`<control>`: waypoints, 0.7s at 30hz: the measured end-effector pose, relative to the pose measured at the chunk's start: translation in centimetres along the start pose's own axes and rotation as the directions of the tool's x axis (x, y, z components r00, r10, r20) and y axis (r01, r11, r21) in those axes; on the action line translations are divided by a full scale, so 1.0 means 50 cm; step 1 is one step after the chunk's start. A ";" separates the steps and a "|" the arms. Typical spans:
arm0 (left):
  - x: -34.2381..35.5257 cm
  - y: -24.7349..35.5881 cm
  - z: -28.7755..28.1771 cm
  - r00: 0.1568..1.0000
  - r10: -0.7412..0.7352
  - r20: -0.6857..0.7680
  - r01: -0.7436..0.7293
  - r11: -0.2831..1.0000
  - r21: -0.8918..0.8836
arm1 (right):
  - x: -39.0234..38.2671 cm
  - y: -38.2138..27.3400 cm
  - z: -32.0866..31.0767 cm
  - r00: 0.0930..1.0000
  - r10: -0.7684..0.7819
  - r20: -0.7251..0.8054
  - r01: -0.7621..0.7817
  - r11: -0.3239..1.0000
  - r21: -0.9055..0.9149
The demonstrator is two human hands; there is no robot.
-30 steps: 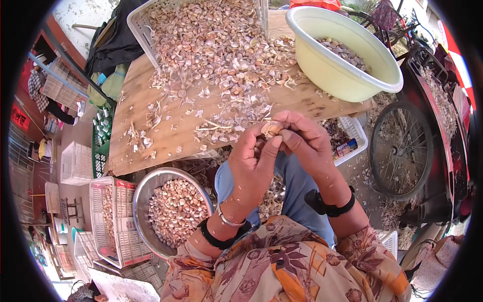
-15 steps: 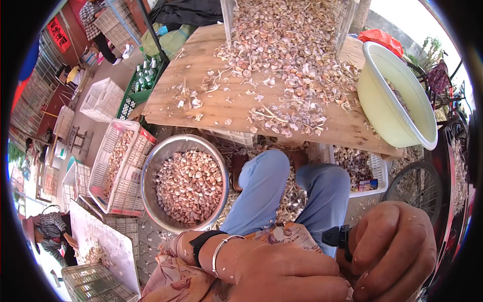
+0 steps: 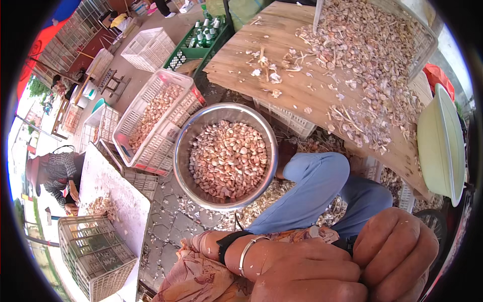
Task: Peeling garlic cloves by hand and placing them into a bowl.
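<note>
Left hand [image 3: 307, 272] and right hand [image 3: 397, 251] curled together at lower right, any contents hidden, steel bowl [image 3: 183, 146] of garlic cloves [image 3: 229, 158] at center, wooden surface [image 3: 282, 75] upper right

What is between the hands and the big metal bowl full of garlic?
Nothing visible blocks the way. The left hand and right hand sit close to the camera at the bottom edge, and only open air lies between them and the metal bowl on the ground beside the blue-trousered knee.

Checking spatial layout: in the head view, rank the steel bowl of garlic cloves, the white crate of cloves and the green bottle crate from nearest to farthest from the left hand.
1. steel bowl, just above the left hand.
2. white crate, farther left.
3. green bottle crate, at the top.
</note>
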State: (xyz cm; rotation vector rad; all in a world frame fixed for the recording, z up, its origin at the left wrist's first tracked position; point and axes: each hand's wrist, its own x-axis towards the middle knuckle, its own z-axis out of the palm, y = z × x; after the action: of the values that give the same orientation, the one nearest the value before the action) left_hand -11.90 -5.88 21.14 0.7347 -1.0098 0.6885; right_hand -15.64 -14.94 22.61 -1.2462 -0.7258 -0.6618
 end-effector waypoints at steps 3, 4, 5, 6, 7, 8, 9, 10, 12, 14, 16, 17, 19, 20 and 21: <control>0.011 -0.003 -0.046 1.000 0.022 0.008 -0.022 0.997 0.073 | 0.023 0.048 0.050 0.999 -0.037 -0.015 0.038 0.997 0.073; 0.016 -0.002 -0.062 0.999 0.032 0.011 -0.033 0.994 0.100 | 0.031 0.062 0.070 0.998 -0.049 -0.025 0.051 0.994 0.101; 0.022 0.000 -0.077 0.999 0.040 0.017 -0.041 0.991 0.128 | 0.040 0.074 0.088 0.998 -0.059 -0.033 0.063 0.990 0.128; 0.028 0.003 -0.092 0.999 0.049 0.018 -0.051 0.987 0.154 | 0.046 0.085 0.111 0.997 -0.070 -0.045 0.076 0.986 0.150; 0.034 0.006 -0.104 0.998 0.060 0.018 -0.062 0.983 0.175 | 0.051 0.093 0.134 0.995 -0.079 -0.063 0.089 0.982 0.169; 0.040 0.010 -0.118 0.998 0.068 0.018 -0.070 0.977 0.202 | 0.054 0.101 0.160 0.992 -0.085 -0.097 0.103 0.976 0.191; 0.046 0.015 -0.132 0.997 0.075 0.014 -0.076 0.971 0.227 | 0.055 0.106 0.193 0.985 -0.072 -0.158 0.105 0.971 0.213; 0.049 0.016 -0.145 0.997 0.080 0.006 -0.079 0.965 0.251 | 0.053 0.106 0.232 0.905 0.076 -0.418 0.027 0.972 0.234; 0.052 0.020 -0.167 0.997 0.080 -0.018 -0.072 0.954 0.292 | 0.058 0.135 0.245 0.923 0.048 -0.381 0.070 0.954 0.290; 0.047 0.025 -0.186 0.996 0.069 -0.048 -0.050 0.944 0.326 | 0.060 0.161 0.234 0.935 0.010 -0.354 0.117 0.934 0.337; 0.032 0.033 -0.201 0.994 0.047 -0.097 -0.010 0.936 0.351 | 0.062 0.182 0.192 0.991 0.066 -0.113 -0.024 0.941 0.337; 0.022 0.036 -0.207 0.990 0.007 -0.141 0.045 0.932 0.360 | 0.059 0.191 0.177 0.996 0.084 -0.031 -0.070 0.943 0.326; -0.003 0.033 -0.235 0.909 -0.227 -0.349 0.342 0.884 0.318 | 0.048 0.225 0.152 0.972 0.205 0.118 -0.200 0.979 -0.049; -0.022 0.023 -0.260 0.851 -0.357 -0.384 0.455 0.868 0.200 | 0.043 0.244 0.144 0.961 0.262 0.092 -0.247 0.957 -0.154; -0.045 0.009 -0.287 0.722 -0.524 -0.453 0.649 0.739 0.181 | 0.033 0.281 0.145 0.940 0.340 0.032 -0.317 0.904 -0.288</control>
State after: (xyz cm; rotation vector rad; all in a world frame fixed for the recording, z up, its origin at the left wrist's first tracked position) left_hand -6.12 5.53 14.27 1.1095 -0.2527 0.3956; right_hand -4.55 -5.17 16.74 -1.6208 -0.4793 -0.4435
